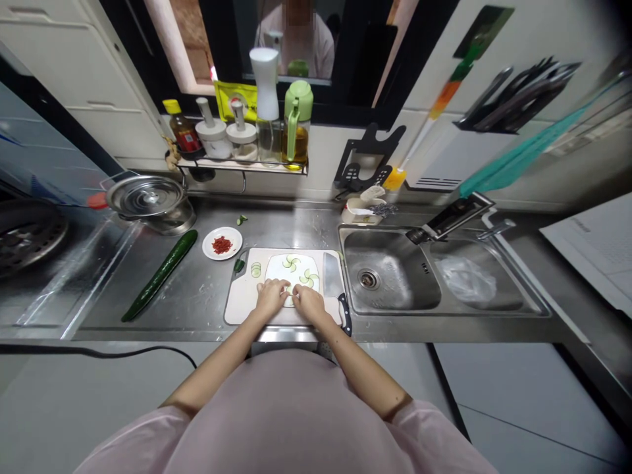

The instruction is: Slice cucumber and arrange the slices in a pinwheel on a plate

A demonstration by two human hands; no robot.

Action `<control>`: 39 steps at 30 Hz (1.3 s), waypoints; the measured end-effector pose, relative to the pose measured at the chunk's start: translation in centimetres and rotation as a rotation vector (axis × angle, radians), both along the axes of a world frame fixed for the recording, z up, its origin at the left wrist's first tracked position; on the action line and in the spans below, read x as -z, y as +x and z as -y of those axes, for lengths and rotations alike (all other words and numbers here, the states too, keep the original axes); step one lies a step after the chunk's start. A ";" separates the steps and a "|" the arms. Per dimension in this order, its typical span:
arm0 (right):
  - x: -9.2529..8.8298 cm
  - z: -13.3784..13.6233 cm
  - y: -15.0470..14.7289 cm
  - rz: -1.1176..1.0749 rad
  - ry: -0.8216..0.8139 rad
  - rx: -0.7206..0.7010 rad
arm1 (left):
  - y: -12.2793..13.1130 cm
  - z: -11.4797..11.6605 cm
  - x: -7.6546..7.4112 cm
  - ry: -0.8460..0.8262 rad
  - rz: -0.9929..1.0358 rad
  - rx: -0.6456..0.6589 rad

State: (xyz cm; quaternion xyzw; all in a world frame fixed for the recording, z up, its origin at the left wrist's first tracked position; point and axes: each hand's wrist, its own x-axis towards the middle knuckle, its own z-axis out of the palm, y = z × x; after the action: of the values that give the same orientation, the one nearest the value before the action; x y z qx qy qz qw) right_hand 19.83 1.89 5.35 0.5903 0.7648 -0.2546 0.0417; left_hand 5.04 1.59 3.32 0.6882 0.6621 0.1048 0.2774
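On the cutting board [240,308] lies a white plate [279,264], with thin cucumber slices [291,263] fanned into pinwheel shapes. My left hand [272,297] and my right hand [309,303] meet over the plate's near edge, fingertips pinched around a pale green cucumber slice, partly hidden by the fingers. A short stack of cucumber slices [255,269] sits left of the plate, and a dark green cucumber end [239,265] lies at the board's upper left corner. Right of the plate rests a knife [332,275], its black handle toward me.
A whole cucumber [160,275] and a small dish [210,251] of red pieces lie to the left. Behind them stands a lidded steel pot [172,217]. To the right is a double sink [395,306] with a faucet [447,220]. A condiment shelf [241,168] hangs behind the counter.
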 end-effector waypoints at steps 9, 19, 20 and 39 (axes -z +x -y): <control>0.2 0.8 0.0 0.045 0.012 -0.049 | -0.2 0.1 0.2 0.006 -0.019 0.004; 0.1 1.1 -0.1 0.061 0.035 -0.073 | -0.2 0.3 0.2 -0.002 -0.027 0.007; 0.1 1.2 -0.2 0.065 0.036 -0.072 | -0.2 0.3 0.2 -0.003 -0.027 0.007; 0.1 1.7 -0.2 0.082 0.085 -0.109 | -0.2 0.4 0.4 0.012 -0.034 -0.005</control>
State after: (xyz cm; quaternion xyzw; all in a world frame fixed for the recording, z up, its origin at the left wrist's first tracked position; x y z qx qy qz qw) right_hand 19.64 0.16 5.22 0.5590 0.8036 -0.1947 0.0619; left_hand 4.89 1.19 2.88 0.6898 0.6679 0.0980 0.2617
